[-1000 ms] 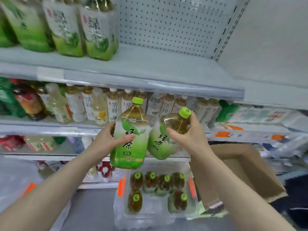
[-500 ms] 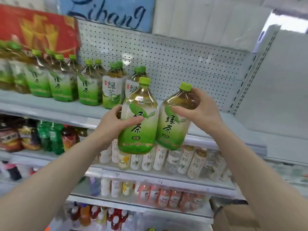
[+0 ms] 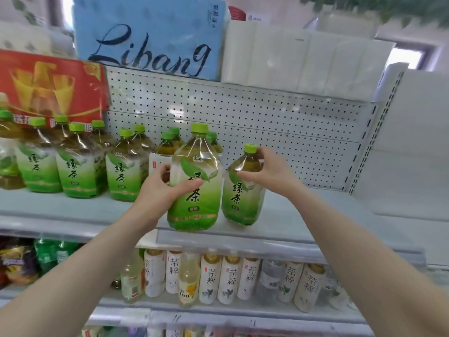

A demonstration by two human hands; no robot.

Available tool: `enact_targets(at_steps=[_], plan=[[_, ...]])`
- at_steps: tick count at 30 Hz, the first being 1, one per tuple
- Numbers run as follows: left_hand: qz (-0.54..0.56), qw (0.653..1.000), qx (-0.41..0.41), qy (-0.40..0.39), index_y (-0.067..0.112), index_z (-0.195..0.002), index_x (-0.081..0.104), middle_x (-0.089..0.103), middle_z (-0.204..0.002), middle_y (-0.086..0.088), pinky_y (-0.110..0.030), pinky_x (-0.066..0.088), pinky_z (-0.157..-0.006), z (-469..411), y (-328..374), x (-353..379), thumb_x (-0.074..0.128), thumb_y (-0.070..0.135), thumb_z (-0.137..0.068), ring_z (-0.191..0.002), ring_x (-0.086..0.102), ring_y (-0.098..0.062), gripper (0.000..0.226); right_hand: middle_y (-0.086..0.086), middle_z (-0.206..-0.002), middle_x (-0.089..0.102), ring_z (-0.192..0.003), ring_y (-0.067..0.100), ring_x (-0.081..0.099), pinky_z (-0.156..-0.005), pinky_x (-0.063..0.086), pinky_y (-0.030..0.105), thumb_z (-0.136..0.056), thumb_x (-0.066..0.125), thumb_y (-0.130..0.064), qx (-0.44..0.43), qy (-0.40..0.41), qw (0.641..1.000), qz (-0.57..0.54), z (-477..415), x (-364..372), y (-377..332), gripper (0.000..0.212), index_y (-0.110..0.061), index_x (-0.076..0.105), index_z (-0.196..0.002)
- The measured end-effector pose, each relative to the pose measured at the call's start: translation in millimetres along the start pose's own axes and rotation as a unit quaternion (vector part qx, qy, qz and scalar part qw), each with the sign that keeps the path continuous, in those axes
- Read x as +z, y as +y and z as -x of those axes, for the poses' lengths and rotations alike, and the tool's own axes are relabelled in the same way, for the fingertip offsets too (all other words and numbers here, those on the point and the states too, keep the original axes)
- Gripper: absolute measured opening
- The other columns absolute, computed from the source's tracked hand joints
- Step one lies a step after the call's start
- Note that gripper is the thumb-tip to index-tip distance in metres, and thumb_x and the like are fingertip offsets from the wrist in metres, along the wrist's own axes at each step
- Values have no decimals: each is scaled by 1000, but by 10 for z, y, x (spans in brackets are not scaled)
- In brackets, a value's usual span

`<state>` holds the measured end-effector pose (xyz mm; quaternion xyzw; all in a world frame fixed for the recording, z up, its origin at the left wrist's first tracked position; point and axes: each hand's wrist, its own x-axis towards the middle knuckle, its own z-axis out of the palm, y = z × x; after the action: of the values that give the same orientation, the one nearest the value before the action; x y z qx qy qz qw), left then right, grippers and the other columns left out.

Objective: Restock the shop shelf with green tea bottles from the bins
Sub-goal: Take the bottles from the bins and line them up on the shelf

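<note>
Green tea bottle (image 3: 194,190) gripped in left hand (image 3: 160,190), second bottle (image 3: 243,198) in right hand (image 3: 272,173), near shelf (image 3: 315,215) edge, open room rightward.

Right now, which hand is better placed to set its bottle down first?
Probably the right hand: right bottle is farther in over bare shelf; left hand holds left bottle at the front edge.

Leftmost shelf bottle (image 3: 7,154) blurred, cut off; rear bottle (image 3: 211,135) mostly hidden.
</note>
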<state>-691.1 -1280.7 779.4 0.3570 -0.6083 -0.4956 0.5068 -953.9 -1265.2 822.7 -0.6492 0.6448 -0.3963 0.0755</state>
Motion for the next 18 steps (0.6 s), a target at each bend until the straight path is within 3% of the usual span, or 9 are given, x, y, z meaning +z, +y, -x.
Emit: enact_targets(at_steps=[6,10,15,18], plan=[[-2,1000,-6,-3,24,-112,61,72,-106,3,-38,57,-80,-280,-137,-53,90,46,-45,-96,70,-16,76,-8,-111,63,-97,4,61,-71,47,16,-76,83,-31,27,-29,999,-6,-280,147,202,61,-21,50,-126],[-1,1000,-12,3,23,-113,61,72,-105,2,-42,58,-83,-406,-225,-59,93,46,-43,-95,70,-17,80,-6,-119,62,-112,14,58,-87,47,27,-83,78,-30,29,-58,998,20,-466,93,349,57,-21,48,-130],[10,1000,-10,4,25,-109,61,73,-102,3,-38,58,-79,-470,-259,-30,87,41,-46,-93,70,-16,70,-2,-119,62,-104,18,57,-80,44,29,-90,70,-35,49,-62,993,92,-742,160,456,53,-22,46,-135],[4,1000,-15,3,26,-110,61,73,-102,3,-37,58,-77,-475,-280,-28,95,46,-40,-92,71,-15,80,3,-123,60,-100,21,54,-76,42,29,-94,65,-34,71,-59,989,117,-896,230,481,55,-19,41,-141]])
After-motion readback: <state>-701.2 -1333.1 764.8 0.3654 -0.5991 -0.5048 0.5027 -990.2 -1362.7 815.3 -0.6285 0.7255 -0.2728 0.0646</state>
